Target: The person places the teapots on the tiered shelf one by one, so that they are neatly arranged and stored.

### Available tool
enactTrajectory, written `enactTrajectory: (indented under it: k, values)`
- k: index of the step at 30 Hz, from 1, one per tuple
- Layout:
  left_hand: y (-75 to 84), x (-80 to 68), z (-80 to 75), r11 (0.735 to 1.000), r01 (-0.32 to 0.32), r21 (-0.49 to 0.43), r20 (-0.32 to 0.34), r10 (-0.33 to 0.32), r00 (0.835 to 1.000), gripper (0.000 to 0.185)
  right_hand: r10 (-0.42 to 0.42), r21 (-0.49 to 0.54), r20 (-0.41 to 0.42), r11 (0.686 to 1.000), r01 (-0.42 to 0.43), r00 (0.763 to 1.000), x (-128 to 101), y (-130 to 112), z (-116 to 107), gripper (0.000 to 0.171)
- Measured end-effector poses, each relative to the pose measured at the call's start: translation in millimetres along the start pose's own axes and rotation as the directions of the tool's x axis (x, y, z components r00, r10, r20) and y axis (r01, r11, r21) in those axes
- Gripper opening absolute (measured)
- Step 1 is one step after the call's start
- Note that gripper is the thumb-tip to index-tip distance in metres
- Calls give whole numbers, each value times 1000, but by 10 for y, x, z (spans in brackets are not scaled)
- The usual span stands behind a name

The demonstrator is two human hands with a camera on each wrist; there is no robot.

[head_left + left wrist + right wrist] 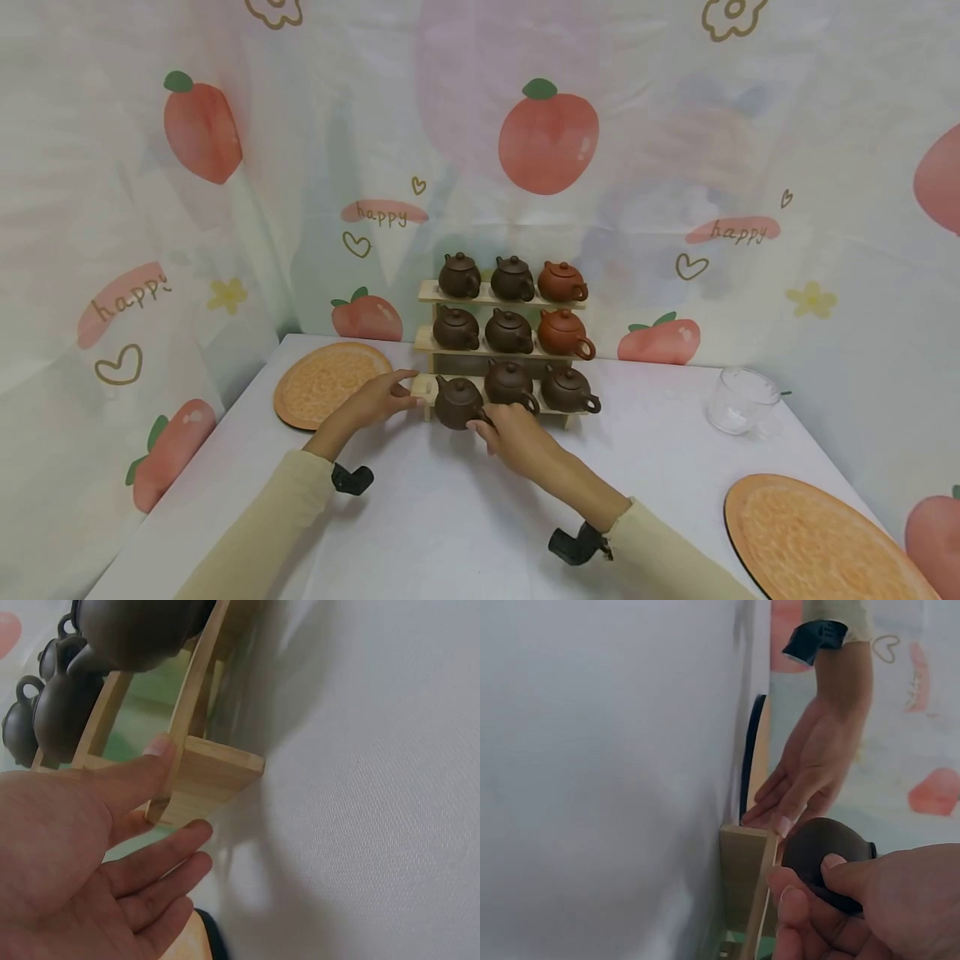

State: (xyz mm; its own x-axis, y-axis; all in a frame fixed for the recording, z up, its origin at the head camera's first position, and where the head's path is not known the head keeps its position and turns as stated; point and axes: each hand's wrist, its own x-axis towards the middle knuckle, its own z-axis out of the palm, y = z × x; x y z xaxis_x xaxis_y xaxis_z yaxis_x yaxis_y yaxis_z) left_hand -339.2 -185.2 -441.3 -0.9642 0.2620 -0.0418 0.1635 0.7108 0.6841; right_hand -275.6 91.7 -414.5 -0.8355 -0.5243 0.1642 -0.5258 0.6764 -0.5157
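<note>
A three-tier wooden rack (423, 386) holds small clay teapots. At the left of its bottom tier, my right hand (522, 437) pinches a dark brown teapot (458, 403) at its handle side; the handle is mostly hidden by my fingers. In the right wrist view, the thumb (845, 874) presses against this teapot's rounded body. My left hand (380, 397) holds the left end of the bottom board, thumb (159, 750) on one face and index finger behind it. Its other fingers are extended. Beside the held pot stand another dark teapot (508, 382) and a further one (566, 388).
Upper tiers carry dark teapots and two reddish ones, including a middle-tier red teapot (562, 332). A round orange patterned mat (322, 383) lies at left, a similar mat (817, 533) at front right. A clear glass cup (741, 402) stands at right on the white table (420, 517).
</note>
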Motion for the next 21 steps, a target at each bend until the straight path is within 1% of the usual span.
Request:
enactTrajectory:
  k: [5, 14, 21]
  values:
    - [-5, -3, -1, 1000, 12, 7, 1, -12, 1000, 64, 25, 9, -23, 1000, -24, 999, 111, -46, 27, 27]
    - [-18, 4, 6, 1000, 5, 1, 0, -5, 1000, 64, 114, 6, -51, 993, -114, 992, 339, -107, 101, 27]
    - [-25, 6, 0, 1000, 21, 0, -2, -21, 1000, 64, 147, -10, -69, 989, -148, 987, 415, -92, 136, 27]
